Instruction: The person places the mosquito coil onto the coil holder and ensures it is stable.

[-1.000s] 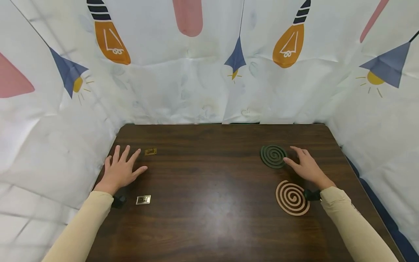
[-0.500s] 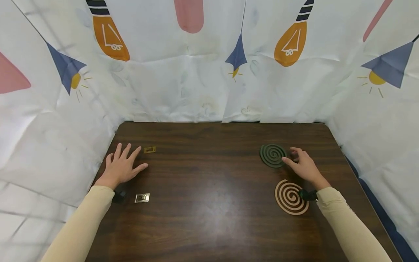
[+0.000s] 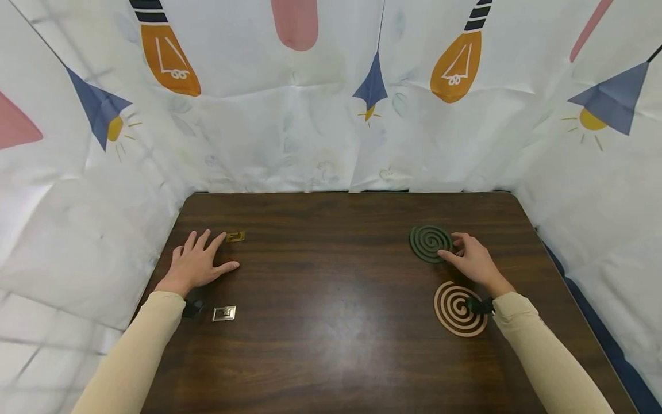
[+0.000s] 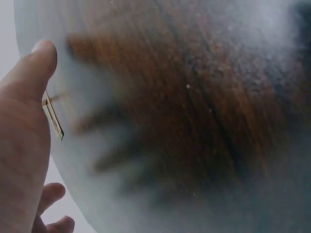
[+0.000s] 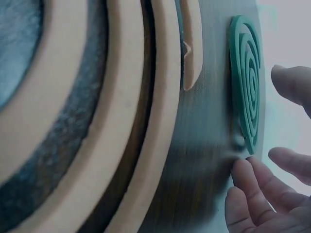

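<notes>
My right hand [image 3: 473,261] hovers at the right edge of a green mosquito coil [image 3: 425,244], thumb over its rim and fingers bent beside it. In the right wrist view the green coil [image 5: 236,73] lies flat, the fingertips right at its near edge. A tan mosquito coil [image 3: 437,307] lies closer to me, partly under the right wrist. My left hand [image 3: 193,267] is spread low over the table's left side and holds nothing. Its index fingertip is beside a small gold metal plate [image 3: 236,236]. A silvery metal plate [image 3: 224,313] lies nearer, right of the left wrist.
The dark wooden table [image 3: 331,276] has rounded far corners. White fabric [image 3: 310,138] printed with lamps and bulbs hangs behind it and along both sides. Each wrist carries a dark strap-on device.
My right hand has shifted left to the green coil, its fingers bending more and its thumb now over the rim. The left hand has moved slightly right, closer to the gold plate.
</notes>
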